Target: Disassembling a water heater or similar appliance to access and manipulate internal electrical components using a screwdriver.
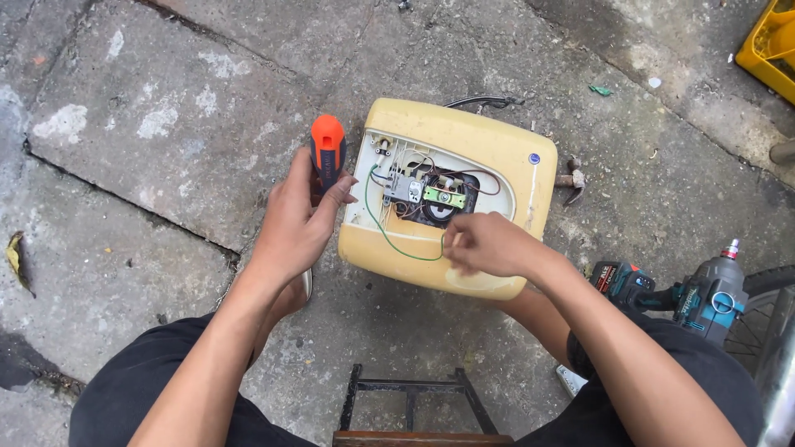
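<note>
A yellowed plastic appliance casing (489,141) lies on the concrete, its side open and showing wires and small parts (426,194). My left hand (298,219) grips a screwdriver with an orange and dark handle (328,153), held upright just left of the casing. At the casing's front edge my right hand (489,246) pinches a thin green wire (385,232) that loops out of the opening.
A teal cordless power tool (700,298) lies at the right by my leg. A hammer (571,180) rests behind the casing. A yellow crate (770,45) sits at top right, a dark metal frame (406,397) is near my knees, and a tyre (770,281) edges in at right.
</note>
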